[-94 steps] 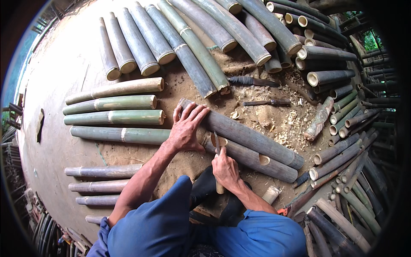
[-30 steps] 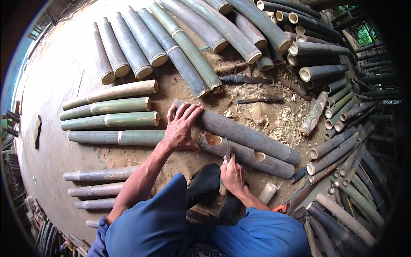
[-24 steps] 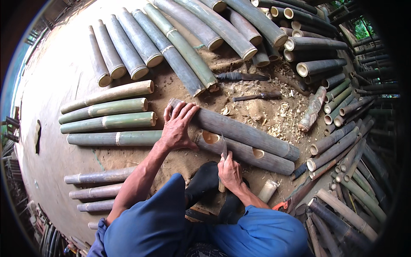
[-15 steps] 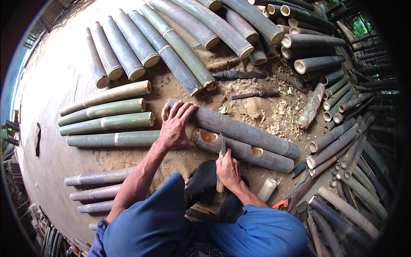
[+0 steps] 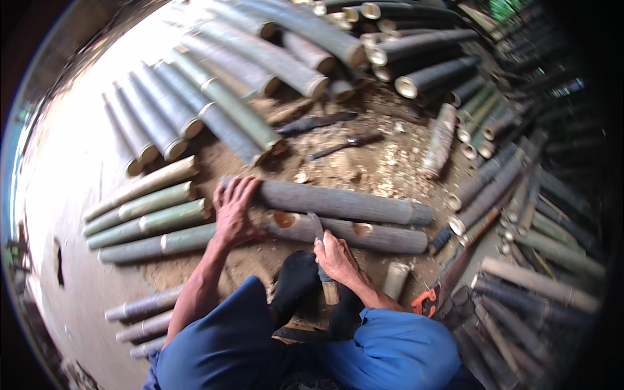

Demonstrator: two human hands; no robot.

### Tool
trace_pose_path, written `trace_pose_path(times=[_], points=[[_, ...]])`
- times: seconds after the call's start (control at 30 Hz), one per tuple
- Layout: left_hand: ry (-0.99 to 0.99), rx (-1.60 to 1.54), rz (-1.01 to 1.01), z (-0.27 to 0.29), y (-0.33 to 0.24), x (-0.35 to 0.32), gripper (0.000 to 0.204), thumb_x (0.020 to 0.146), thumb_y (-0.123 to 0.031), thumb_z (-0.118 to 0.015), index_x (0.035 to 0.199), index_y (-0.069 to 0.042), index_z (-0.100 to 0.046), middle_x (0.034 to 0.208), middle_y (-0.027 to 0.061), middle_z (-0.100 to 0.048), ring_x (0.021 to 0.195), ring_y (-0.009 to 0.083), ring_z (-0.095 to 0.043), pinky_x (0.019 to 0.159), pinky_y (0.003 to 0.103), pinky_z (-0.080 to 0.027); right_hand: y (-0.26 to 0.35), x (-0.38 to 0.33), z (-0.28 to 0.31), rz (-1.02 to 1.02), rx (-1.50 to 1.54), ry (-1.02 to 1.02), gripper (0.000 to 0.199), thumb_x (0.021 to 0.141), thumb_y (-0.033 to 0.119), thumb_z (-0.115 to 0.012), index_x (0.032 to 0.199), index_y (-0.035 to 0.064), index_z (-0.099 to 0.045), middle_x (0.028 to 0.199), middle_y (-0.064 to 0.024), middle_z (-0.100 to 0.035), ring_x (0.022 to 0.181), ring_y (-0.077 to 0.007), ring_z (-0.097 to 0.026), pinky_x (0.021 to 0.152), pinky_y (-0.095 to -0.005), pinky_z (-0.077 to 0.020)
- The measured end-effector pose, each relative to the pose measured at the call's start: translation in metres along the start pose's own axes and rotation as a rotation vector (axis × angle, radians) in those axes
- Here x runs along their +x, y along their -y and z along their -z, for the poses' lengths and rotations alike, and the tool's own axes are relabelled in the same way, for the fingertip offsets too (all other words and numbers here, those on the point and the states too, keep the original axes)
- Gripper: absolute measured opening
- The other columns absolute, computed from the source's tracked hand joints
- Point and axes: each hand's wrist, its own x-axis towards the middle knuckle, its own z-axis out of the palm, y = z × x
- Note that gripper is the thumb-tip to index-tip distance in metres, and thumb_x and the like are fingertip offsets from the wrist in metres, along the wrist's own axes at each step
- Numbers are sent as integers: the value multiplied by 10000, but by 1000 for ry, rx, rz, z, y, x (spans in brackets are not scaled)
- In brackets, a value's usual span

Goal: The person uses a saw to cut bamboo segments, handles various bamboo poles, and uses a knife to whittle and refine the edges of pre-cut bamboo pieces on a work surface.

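Your right grip (image 5: 337, 257), closed on a wooden-handled metal knife (image 5: 331, 292), sits nearside of the crosswise grey two-holed bamboo tube (image 5: 340, 229), your splayed left grip (image 5: 234, 211) at its left end.

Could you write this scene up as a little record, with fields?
Left hand: spread over the left end of the farther grey, round bamboo length
Right hand: gripping a metal-bladed knife
Knife's place: over the nearer grey, round bamboo length, between its two oval openings; contact unclear
Beyond: slim dark tools and pale shavings on brown sandy ground
Lower right: orange-handled saw
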Motion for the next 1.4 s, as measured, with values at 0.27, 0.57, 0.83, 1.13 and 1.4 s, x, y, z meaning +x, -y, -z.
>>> trace_pose_path(times=[0.27,0.57,0.83,1.13,1.4], points=[[64,91,53,7,-31,-4,1415,359,-389,-1039,1601,-156,-403,1631,110,-424,1565,366,-307,1279,566,-174,-65,-106,144,-420,152,-730,186,1000,140,-548,1142,25,-580,960,-109,-621,885,-212,-635,776,-376,-503],[257,123,-158,-34,-106,-31,1168,614,-289,-971,1613,-146,-383,1614,146,-408,1530,379,-324,1294,566,-200,-198,-196,121,-1132,-375,-709,432,972,266,-592,1284,-17,-496,1193,-300,-659,1063,-517,-665,900,-584,-523],[213,131,-144,-51,-120,-36,1085,705,-306,-911,1618,-104,-360,1589,159,-413,1526,380,-320,1294,566,-179,-206,-171,120,-1203,-385,-677,554,968,365,-596,1371,14,-450,1296,-312,-637,1200,-510,-631,977,-612,-508],[87,267,-342,-81,-98,-22,869,642,-315,-841,1422,-77,-543,1343,155,-538,1289,358,-499,1152,532,-340,-236,-184,102,-1022,-473,-713,494,952,316,-638,1287,-6,-473,1243,-283,-594,1187,-498,-598,957,-619,-461],[238,-209,75,-15,-95,-32,818,598,-329,-901,1332,-93,-628,1215,136,-620,1219,348,-595,1026,470,-469,-237,-184,103,-988,-465,-623,529,981,238,-600,1405,-7,-400,1237,-317,-637,1113,-509,-651,927,-596,-499]])
